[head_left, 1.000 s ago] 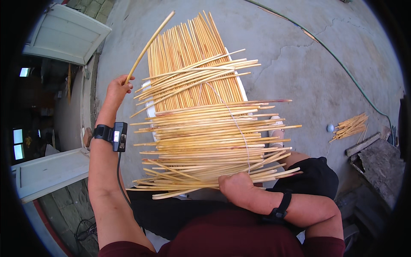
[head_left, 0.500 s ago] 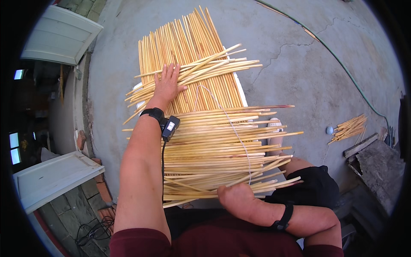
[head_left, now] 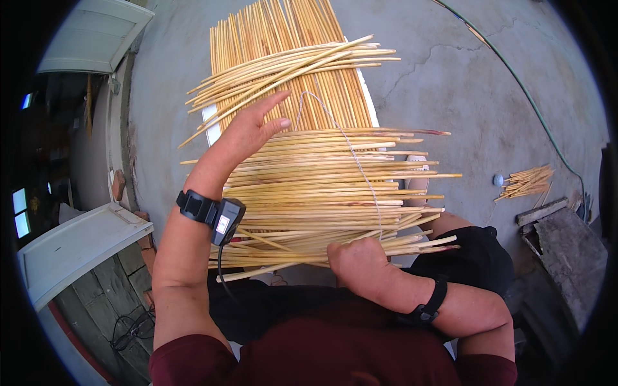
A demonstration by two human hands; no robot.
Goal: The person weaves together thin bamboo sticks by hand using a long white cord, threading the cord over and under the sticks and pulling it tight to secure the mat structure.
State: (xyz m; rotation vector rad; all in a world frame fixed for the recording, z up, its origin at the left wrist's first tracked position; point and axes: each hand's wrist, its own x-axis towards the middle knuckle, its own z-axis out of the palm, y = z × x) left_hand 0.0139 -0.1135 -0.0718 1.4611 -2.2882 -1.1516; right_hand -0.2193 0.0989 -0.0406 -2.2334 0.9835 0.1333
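Thin peeled yellow sticks make up a layer running away from me (head_left: 283,38). A loose bunch of sticks (head_left: 290,64) lies crosswise over it. Nearer me, a wide crosswise layer of sticks (head_left: 322,186) reaches almost to my lap. A white string (head_left: 354,151) loops over this layer and runs down to near my right hand. My left hand (head_left: 254,125) hovers between the loose bunch and the crosswise layer, thumb and fingers apart, holding nothing. My right hand (head_left: 360,260) is closed in a fist at the near edge of the sticks; what it grips is hidden.
A white board (head_left: 367,96) shows beneath the sticks. At right on the concrete lie a small pile of short sticks (head_left: 528,182), a ball of string (head_left: 498,180) and a green hose (head_left: 528,96). White doors (head_left: 84,248) stand at left. A cable hangs from the device (head_left: 225,222) on my left wrist.
My left hand has lifted off the loose bunch and drawn back toward me. The view has tilted, so the sticks sit higher in the picture. My right hand stays closed in its place.
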